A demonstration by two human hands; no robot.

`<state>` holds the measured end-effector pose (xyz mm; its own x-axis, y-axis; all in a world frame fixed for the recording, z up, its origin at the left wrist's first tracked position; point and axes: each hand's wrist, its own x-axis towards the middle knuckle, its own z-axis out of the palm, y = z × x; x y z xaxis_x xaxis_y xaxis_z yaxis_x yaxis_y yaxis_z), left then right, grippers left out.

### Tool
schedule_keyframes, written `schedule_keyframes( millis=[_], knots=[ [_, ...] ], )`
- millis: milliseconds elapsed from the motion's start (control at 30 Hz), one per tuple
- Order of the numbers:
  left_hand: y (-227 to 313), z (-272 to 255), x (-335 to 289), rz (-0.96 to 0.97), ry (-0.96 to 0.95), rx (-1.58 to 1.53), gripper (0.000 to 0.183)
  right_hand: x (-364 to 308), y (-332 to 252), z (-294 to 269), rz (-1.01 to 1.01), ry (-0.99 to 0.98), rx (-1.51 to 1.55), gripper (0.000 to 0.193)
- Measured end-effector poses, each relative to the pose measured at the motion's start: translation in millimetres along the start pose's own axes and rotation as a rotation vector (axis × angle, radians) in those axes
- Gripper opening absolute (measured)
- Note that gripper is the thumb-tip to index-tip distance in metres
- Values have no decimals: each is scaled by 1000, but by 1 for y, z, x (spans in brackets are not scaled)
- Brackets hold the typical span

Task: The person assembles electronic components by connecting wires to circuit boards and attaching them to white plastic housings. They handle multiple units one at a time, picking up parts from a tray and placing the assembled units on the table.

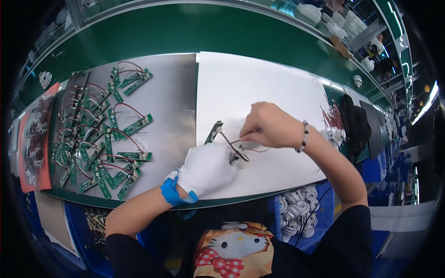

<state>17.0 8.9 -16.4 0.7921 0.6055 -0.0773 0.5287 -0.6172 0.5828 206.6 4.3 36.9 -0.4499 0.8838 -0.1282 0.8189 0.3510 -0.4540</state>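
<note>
From my remote seat, few packages or labels show on the bench (278, 60). A flat red-and-dark printed packet (34, 139) lies at the far left edge of the bench, long and rectangular, its face mottled white on dark with a red border. Beside it, toward the middle, a grey sheet (171, 106) bears a small patch of faint print (141, 134) near its centre, too small to make out. A brown cardboard piece (340, 46) rests beyond the bench's far right corner. I see no signs or screens.
</note>
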Motion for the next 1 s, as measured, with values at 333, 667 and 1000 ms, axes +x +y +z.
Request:
schedule_keyframes(
  millis=[333, 667, 1000],
  knots=[
    [-16, -26, -12, 45, -112, -423, 22, 8, -3, -5, 96, 174, -113, 7],
    [-27, -18, -7, -344, -123, -959, 18, 22, -5, 1, -8, 158, 30, 9],
    [-31, -18, -4, -271, 16, -1034, 17, 40, -18, 9, -39, 234, 587, 12]
  ],
)
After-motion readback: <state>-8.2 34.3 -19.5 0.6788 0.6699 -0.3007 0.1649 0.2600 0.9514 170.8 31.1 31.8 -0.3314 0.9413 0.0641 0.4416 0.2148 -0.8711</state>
